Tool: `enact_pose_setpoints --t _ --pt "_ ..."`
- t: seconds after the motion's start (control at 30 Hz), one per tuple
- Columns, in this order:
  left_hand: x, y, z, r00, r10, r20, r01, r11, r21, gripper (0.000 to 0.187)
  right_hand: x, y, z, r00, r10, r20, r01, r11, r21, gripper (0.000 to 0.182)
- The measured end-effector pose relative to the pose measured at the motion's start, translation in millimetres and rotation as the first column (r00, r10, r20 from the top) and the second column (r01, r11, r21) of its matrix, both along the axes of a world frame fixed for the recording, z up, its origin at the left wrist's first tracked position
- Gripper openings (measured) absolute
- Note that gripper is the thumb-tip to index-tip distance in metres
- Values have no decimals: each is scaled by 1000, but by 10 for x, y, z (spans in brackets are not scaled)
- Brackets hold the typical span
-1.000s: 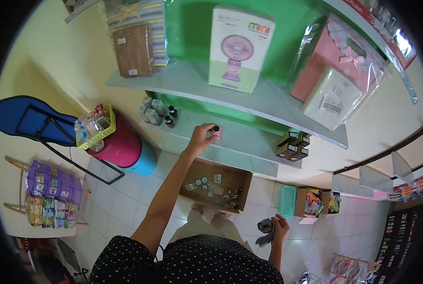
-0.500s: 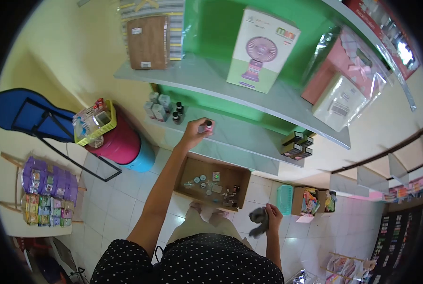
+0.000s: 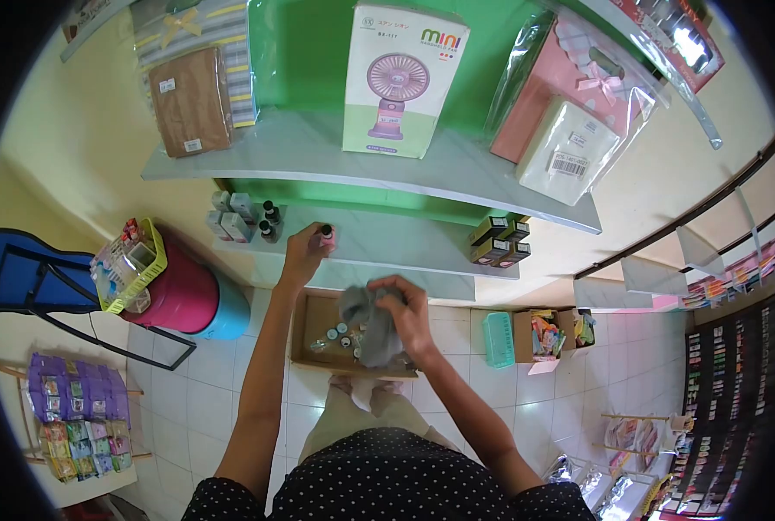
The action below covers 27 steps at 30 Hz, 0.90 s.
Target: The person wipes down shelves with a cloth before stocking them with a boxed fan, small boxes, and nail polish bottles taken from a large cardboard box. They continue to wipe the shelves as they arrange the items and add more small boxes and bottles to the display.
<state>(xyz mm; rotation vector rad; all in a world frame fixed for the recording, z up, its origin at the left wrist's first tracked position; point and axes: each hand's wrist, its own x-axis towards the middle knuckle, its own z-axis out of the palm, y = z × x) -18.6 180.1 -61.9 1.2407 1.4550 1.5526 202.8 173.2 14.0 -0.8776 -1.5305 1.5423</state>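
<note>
On the lower shelf (image 3: 387, 233), my left hand (image 3: 302, 256) has its fingers closed around a small pink bottle (image 3: 328, 236) with a dark cap, shaped like nail polish. To its left stand two dark bottles (image 3: 268, 232) and several small grey-white boxes (image 3: 235, 219). My right hand (image 3: 410, 319) grips a crumpled grey cloth (image 3: 377, 337) in front of the shelf. The cloth hangs over the cardboard box (image 3: 353, 372) on the floor in this view and hides part of its contents; small round items show in the box.
Overhead, the upper shelf (image 3: 301, 149) carries a boxed mini fan (image 3: 396, 87) and wrapped packs. Dark small boxes (image 3: 498, 243) stand at the lower shelf's right end. A teal basket (image 3: 498, 339) sits on the floor to the right, a pink drum (image 3: 170, 286) to the left.
My right hand has brought the grey cloth up and left, from beside my body to over the cardboard box. My left hand still holds the pink bottle at the shelf. The view has shifted.
</note>
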Motion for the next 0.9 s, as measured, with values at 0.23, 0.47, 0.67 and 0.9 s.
enact_pose_setpoints --t 0.23,0.47,0.67,0.9 --pt "36 -100 136 943 181 -280 -142 978 153 38 512 -301 -383 985 39 165 -22 994 -108 18" --pt "888 -828 932 840 361 -406 -362 929 77 35 1202 -175 -425 848 -389 360 397 916 53 11" --pt "1361 567 800 850 -8 -526 142 966 216 43 1487 376 -309 693 -663 283 594 748 296 14" --pt "1679 1356 376 808 -274 -521 357 932 64 51 1687 304 -477 668 -690 278 624 723 295 15"
